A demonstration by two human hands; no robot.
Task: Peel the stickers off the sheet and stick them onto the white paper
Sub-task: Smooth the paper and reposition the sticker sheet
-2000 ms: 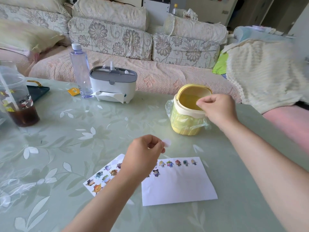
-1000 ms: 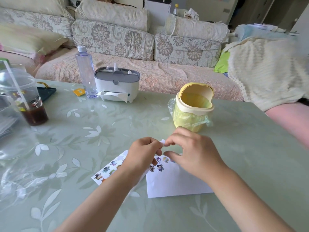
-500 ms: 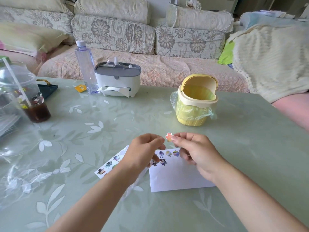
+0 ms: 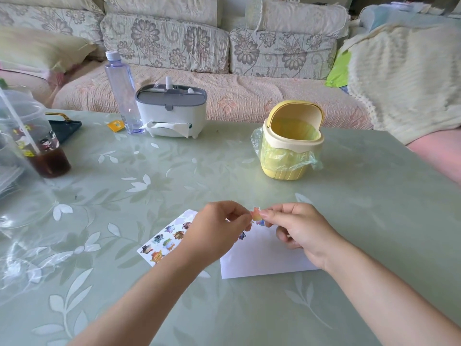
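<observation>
Small orange-pink cartoon sticker (image 4: 256, 214): peeled, in the air over far edge of paper, pinched between fingertips of left hand (image 4: 219, 233) and right hand (image 4: 301, 228).
Glossy white sticker sheet (image 4: 164, 242): flat, angled, rows of colourful cartoon figures, right part hidden under left hand.
White rectangular paper (image 4: 264, 257): flat, just right of sheet; stuck stickers (image 4: 260, 222) near its far-left corner, partly hidden by fingers.

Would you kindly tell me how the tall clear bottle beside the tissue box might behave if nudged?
The bottle is tall with a narrow base, so it would likely tip. Its seemingly round body might roll. How full it is I cannot tell, so weight is uncertain.
</observation>
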